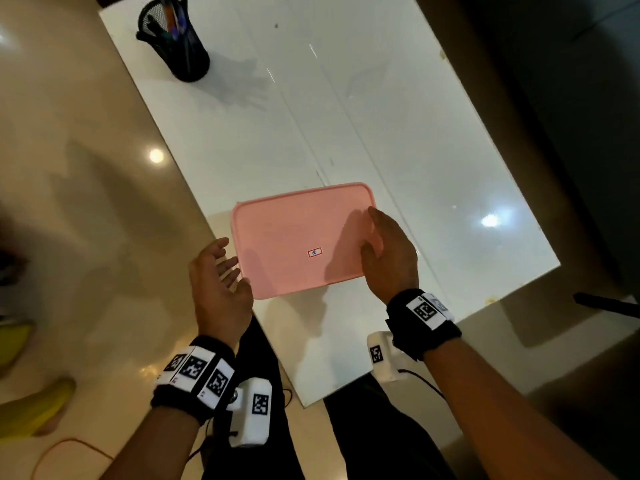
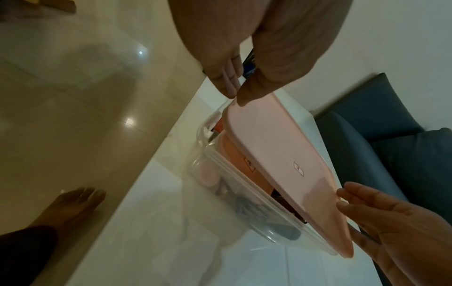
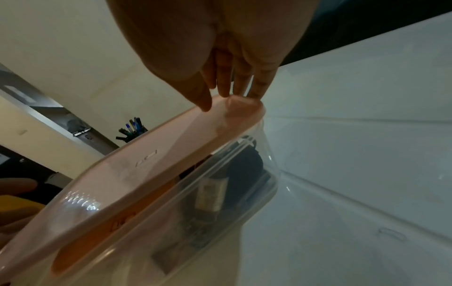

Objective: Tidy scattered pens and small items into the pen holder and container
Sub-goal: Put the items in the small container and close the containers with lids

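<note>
A pink lid (image 1: 294,237) lies on a clear plastic container (image 2: 215,174) near the front edge of the white table (image 1: 415,140). In the left wrist view the lid sits tilted, with a gap above the container's rim. Several small items show through the container's wall (image 3: 220,193). My left hand (image 1: 230,268) is at the lid's left edge, fingers relaxed and touching it. My right hand (image 1: 377,237) presses straight fingers against the lid's right edge. A black mesh pen holder (image 1: 176,46) full of pens stands at the table's far left corner.
Glossy beige floor tiles (image 1: 86,168) lie left of the table. A dark blue seat (image 2: 391,125) is beyond the table's far side. A bare foot (image 2: 73,205) stands on the floor, and yellow objects (image 1: 31,410) lie at the left.
</note>
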A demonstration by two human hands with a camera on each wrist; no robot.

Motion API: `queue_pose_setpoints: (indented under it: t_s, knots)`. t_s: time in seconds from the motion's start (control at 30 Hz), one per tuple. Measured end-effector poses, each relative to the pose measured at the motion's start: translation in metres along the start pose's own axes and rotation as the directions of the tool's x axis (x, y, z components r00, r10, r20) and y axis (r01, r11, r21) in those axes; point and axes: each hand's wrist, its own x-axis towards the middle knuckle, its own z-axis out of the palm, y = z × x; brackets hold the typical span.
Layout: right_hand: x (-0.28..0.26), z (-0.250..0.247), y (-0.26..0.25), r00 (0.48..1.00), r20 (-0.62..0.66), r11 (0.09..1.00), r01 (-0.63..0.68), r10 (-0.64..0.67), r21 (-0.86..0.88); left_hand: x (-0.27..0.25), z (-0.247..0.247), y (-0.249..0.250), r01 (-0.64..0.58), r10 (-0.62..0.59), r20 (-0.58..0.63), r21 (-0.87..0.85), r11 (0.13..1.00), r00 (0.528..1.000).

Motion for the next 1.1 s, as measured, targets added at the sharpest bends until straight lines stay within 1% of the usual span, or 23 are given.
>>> queue_pose_setpoints:
  t_s: [0.07, 0.13, 0.23, 0.37, 0.5, 0.57, 0.73, 0.83, 1.0, 1.1]
  knots:
    - [0.002, 0.005, -0.002, 0.999, -0.004, 0.998, 0.039, -0.039, -0.056, 0.006, 0.002, -0.004, 0.022, -0.025, 0.034, 0.073, 0.997, 0.999]
    - [0.006, 0.008, -0.001, 0.996, -0.019, 0.994, 0.081, -0.082, -0.074, 0.012, 0.002, -0.007, 0.052, -0.061, 0.07, 0.115, 0.992, 0.996]
    - [0.01, 0.009, 0.0, 0.992, -0.041, 0.988, 0.114, -0.119, -0.107, 0.023, 0.0, -0.009, 0.093, -0.101, 0.113, 0.074, 0.993, 0.989]
    - [0.015, 0.005, -0.002, 0.995, 0.015, 0.986, 0.099, -0.098, -0.132, 0.043, 0.0, -0.004, 0.155, -0.157, 0.123, 0.025, 0.988, 0.98]
    - [0.011, 0.0, 0.0, 0.995, 0.059, 0.983, 0.091, -0.082, -0.159, 0.059, 0.0, 0.0, 0.175, -0.184, 0.148, 0.073, 0.982, 0.972]
    - [0.009, -0.001, 0.002, 0.995, 0.072, 0.985, 0.073, -0.062, -0.155, 0.063, -0.004, -0.005, 0.183, -0.192, 0.173, 0.067, 0.981, 0.966]
    - [0.001, -0.003, 0.003, 0.994, 0.091, 0.99, -0.049, 0.061, -0.132, 0.065, -0.013, -0.013, 0.21, -0.216, 0.263, 0.05, 0.976, 0.94]
    - [-0.003, -0.001, 0.004, 0.987, 0.111, 0.987, -0.105, 0.118, -0.12, 0.065, -0.015, -0.015, 0.214, -0.225, 0.273, 0.068, 0.974, 0.936]
    - [0.0, -0.003, -0.001, 0.973, 0.149, 0.973, -0.149, 0.177, -0.178, 0.069, -0.013, -0.008, 0.178, -0.221, 0.283, 0.17, 0.969, 0.933]
    - [0.007, -0.008, -0.006, 0.978, 0.1, 0.97, -0.164, 0.184, -0.18, 0.074, -0.014, 0.001, 0.129, -0.21, 0.297, 0.271, 0.954, 0.931]
